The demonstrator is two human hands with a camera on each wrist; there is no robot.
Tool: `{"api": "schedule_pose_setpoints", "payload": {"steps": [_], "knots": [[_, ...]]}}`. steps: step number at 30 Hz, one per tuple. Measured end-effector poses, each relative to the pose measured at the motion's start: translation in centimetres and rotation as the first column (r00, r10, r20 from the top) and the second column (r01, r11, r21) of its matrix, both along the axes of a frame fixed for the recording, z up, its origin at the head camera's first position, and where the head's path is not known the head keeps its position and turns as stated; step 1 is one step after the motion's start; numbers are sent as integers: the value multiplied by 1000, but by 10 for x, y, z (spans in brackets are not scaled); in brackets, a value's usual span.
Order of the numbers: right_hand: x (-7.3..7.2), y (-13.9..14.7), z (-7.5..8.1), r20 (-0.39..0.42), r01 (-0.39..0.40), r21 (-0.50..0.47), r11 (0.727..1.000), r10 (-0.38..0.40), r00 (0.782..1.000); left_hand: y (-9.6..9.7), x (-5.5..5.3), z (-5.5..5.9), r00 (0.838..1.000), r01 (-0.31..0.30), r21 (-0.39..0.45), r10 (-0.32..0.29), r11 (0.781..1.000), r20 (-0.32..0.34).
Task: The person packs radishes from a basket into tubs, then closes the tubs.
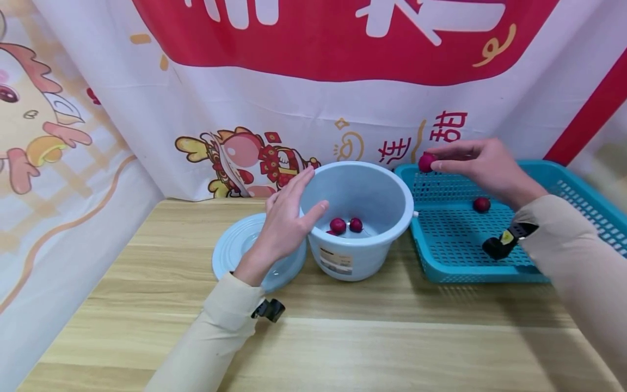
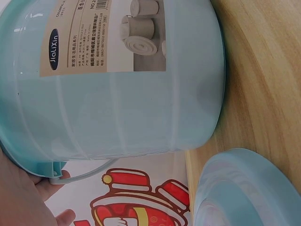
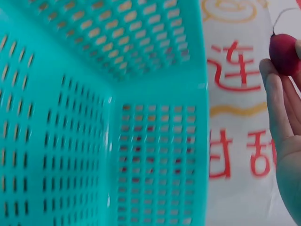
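In the head view, a dark red radish (image 1: 426, 162) is pinched between the thumb and fingertips of my right hand (image 1: 482, 163), above the teal basket's back left corner. Its thin root tail shows in the right wrist view, on the radish (image 3: 284, 54). My left hand (image 1: 289, 220) rests on the left rim of a light blue bucket (image 1: 355, 258), fingers fairly straight and thumb over the opening. Inside the bucket lie a few radishes (image 1: 338, 226). Another radish (image 1: 481, 204) lies in the teal basket (image 1: 431, 267).
A round light blue lid (image 1: 227, 245) lies on the wooden table (image 1: 313, 348), left of the bucket and partly under my left forearm. The bucket's thin handle (image 2: 89, 175) hangs at its side. A printed curtain (image 1: 294, 109) stands right behind the table.
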State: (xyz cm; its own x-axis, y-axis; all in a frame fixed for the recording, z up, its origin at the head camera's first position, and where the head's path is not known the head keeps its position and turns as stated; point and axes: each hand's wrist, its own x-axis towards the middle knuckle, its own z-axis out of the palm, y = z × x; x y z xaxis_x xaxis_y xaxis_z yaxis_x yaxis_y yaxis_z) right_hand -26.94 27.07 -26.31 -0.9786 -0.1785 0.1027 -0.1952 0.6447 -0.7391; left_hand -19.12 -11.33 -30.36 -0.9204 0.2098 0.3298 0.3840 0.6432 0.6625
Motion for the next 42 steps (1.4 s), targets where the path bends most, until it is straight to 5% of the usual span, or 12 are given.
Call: {"api": "schedule_pose_setpoints", "payload": {"steps": [16, 33, 42], "knots": [[3, -53, 13, -110, -112, -142, 984, 96, 989, 0, 0, 1, 1000, 0, -1, 0, 1000, 1], [3, -92, 10, -93, -359, -143, 922, 348, 933, 0, 0, 0, 1000, 1, -3, -1, 1000, 6], [4, -101, 3, -131, -387, -101, 917, 373, 919, 0, -1, 1, 1000, 3, -3, -3, 1000, 9]]}}
